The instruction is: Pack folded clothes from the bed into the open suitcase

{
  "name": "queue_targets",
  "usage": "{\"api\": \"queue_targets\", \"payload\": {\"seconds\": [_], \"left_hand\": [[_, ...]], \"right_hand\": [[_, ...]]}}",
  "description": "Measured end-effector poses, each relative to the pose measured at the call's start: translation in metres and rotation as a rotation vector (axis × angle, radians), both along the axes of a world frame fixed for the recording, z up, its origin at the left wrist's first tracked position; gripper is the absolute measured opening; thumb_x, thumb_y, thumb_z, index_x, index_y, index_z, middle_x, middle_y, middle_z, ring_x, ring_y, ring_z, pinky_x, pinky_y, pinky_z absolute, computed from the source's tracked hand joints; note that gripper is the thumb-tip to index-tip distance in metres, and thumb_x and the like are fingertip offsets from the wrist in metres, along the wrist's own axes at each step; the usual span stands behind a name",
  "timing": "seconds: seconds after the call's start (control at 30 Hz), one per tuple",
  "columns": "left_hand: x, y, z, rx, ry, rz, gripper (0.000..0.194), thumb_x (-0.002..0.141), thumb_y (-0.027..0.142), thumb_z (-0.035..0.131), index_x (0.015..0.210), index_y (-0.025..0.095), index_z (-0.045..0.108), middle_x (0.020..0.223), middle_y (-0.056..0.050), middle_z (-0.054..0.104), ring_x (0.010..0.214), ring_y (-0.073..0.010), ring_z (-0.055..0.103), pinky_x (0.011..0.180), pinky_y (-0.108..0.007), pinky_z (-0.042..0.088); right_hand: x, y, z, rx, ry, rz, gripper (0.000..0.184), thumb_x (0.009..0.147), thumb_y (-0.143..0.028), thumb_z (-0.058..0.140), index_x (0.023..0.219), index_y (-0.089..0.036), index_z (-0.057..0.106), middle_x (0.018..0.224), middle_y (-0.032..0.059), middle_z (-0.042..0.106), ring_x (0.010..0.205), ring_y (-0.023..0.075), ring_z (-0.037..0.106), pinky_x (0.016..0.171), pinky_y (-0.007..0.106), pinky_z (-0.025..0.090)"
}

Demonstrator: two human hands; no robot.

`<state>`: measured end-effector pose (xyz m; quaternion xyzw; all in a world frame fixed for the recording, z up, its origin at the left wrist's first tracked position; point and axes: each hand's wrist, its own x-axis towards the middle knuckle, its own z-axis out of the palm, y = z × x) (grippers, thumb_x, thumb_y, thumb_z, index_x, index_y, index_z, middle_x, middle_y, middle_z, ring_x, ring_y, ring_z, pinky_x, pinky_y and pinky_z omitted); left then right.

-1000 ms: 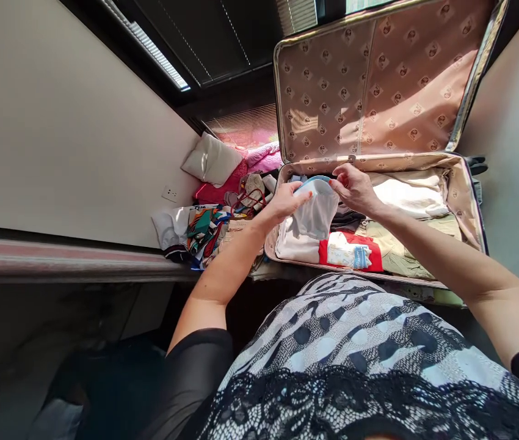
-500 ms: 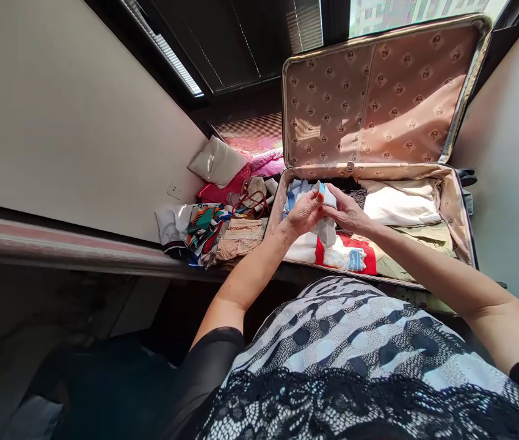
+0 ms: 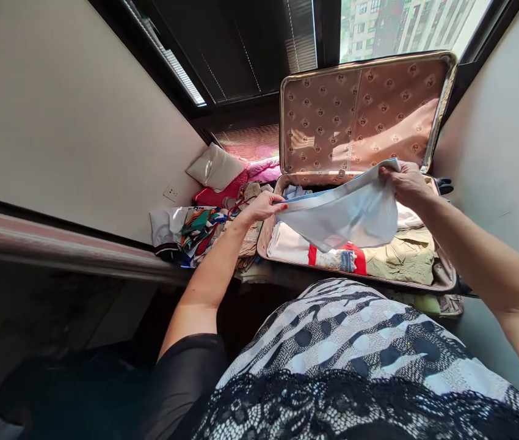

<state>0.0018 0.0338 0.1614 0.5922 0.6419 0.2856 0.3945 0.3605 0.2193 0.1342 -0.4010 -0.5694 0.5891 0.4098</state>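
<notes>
A pair of pale blue underpants point(image 3: 344, 211) is stretched out sideways by its waistband above the open suitcase point(image 3: 282, 177). My left hand point(image 3: 264, 206) pinches one end of the band. At the other end, my right hand point(image 3: 408, 182) grips the band, with its fingers partly hidden behind the palm. Below the underpants in the suitcase lie folded white cloth point(image 3: 287, 244), a red garment point(image 3: 359, 260) with a printed white and blue part, and olive-green clothes point(image 3: 406, 260). The cloth covers much of the case's middle.
Piled colourful clothes point(image 3: 199, 229) lie left of the suitcase, with a white pillow point(image 3: 216, 168) and pink bedding point(image 3: 264, 168) behind. The suitcase lid point(image 3: 333, 131) stands up against the window point(image 3: 373, 30). Walls point(image 3: 493, 146) flank both sides.
My hands have moved apart, the right one going right and up, the left one left. The bunched cloth between them is now spread open. The camera view has shifted slightly.
</notes>
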Motion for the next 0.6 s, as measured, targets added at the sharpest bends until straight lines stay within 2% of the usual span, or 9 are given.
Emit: {"api": "queue_targets", "payload": {"seconds": [0.13,0.2,0.27,0.33,0.4,0.53,0.57,0.6], "left_hand": [[-0.012,0.001,0.016,0.078,0.245,-0.188,0.025,0.081,0.038,0.08,0.08,0.013,0.077,0.069,0.002,0.06,0.068,-0.0124,0.052,0.065,-0.023,0.039],[-0.009,0.001,0.018,0.149,0.354,-0.24,0.02,0.083,0.028,0.077,0.098,0.014,0.08,0.073,0.003,0.063,0.07,-0.012,0.054,0.07,-0.023,0.041],[-0.003,-0.001,0.018,0.231,0.425,-0.264,0.037,0.086,0.02,0.072,0.123,0.018,0.078,0.082,0.003,0.067,0.073,-0.0118,0.056,0.075,-0.023,0.043],[0.0,-0.003,0.015,0.286,0.459,-0.3,0.045,0.088,0.017,0.069,0.133,0.021,0.075,0.09,0.001,0.07,0.078,-0.0128,0.06,0.081,-0.023,0.046],[0.001,-0.004,0.012,0.297,0.471,-0.332,0.037,0.088,0.018,0.069,0.124,0.023,0.079,0.094,-0.001,0.071,0.084,-0.015,0.063,0.084,-0.024,0.047],[-0.004,-0.002,0.011,0.225,0.479,-0.357,0.007,0.085,0.023,0.073,0.089,0.021,0.078,0.085,-0.002,0.066,0.08,-0.0169,0.062,0.078,-0.025,0.046],[-0.005,-0.002,0.013,0.203,0.473,-0.36,0.005,0.083,0.025,0.075,0.081,0.02,0.075,0.082,-0.002,0.064,0.077,-0.0166,0.06,0.076,-0.025,0.045],[-0.006,-0.002,0.015,0.192,0.461,-0.354,0.012,0.082,0.026,0.077,0.075,0.02,0.07,0.079,-0.002,0.062,0.074,-0.0161,0.057,0.073,-0.025,0.044]], "right_hand": [[0.029,0.01,0.023,0.075,-0.103,0.038,0.016,0.083,-0.012,0.083,0.079,-0.017,0.068,0.069,-0.0015,0.062,0.065,0.0093,0.053,0.063,0.022,0.046],[0.037,0.008,0.029,0.114,-0.166,0.041,0.013,0.081,-0.005,0.078,0.085,-0.016,0.073,0.07,-0.0008,0.066,0.065,0.0093,0.056,0.061,0.021,0.045],[0.043,0.007,0.032,0.133,-0.205,0.055,0.02,0.08,-0.004,0.076,0.095,-0.017,0.077,0.07,-0.0017,0.066,0.062,0.009,0.055,0.059,0.021,0.043],[0.049,0.006,0.032,0.17,-0.217,0.097,0.025,0.081,-0.007,0.076,0.102,-0.017,0.08,0.07,-0.0028,0.066,0.061,0.0081,0.052,0.058,0.021,0.04],[0.055,0.006,0.031,0.206,-0.244,0.149,0.021,0.081,-0.011,0.077,0.1,-0.017,0.083,0.073,-0.001,0.068,0.065,0.0083,0.054,0.061,0.021,0.043],[0.064,0.011,0.031,0.209,-0.361,0.207,0.01,0.08,-0.012,0.079,0.088,-0.014,0.084,0.075,0.0042,0.073,0.07,0.0102,0.058,0.068,0.025,0.048],[0.066,0.012,0.031,0.209,-0.375,0.222,0.011,0.079,-0.012,0.081,0.089,-0.015,0.084,0.075,0.004,0.073,0.07,0.0104,0.059,0.068,0.025,0.048],[0.068,0.014,0.032,0.214,-0.384,0.238,0.014,0.078,-0.013,0.082,0.091,-0.016,0.085,0.076,0.0036,0.073,0.07,0.0106,0.059,0.068,0.025,0.048]]}}
